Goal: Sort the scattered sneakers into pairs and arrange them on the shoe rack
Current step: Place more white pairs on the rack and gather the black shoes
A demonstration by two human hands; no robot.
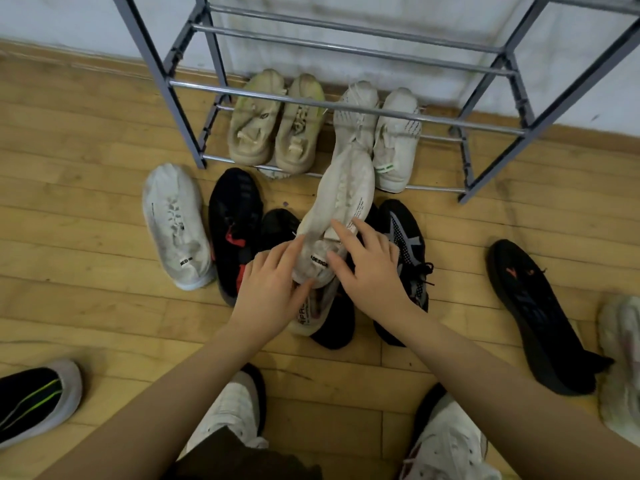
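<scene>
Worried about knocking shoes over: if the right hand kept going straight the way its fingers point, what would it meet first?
The right hand points up-left, fingertips already at the white sneaker lifted over the pile. That sneaker comes first; the black sneaker with red tab lies beyond, lower down, though depth is hard to judge.

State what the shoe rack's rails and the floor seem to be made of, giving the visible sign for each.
Shoe rack rails: probably metal tubing with a shiny finish; bright highlights run along them. Floor: wood or a wood-look laminate, light brown; plank seams and grain show.
</scene>
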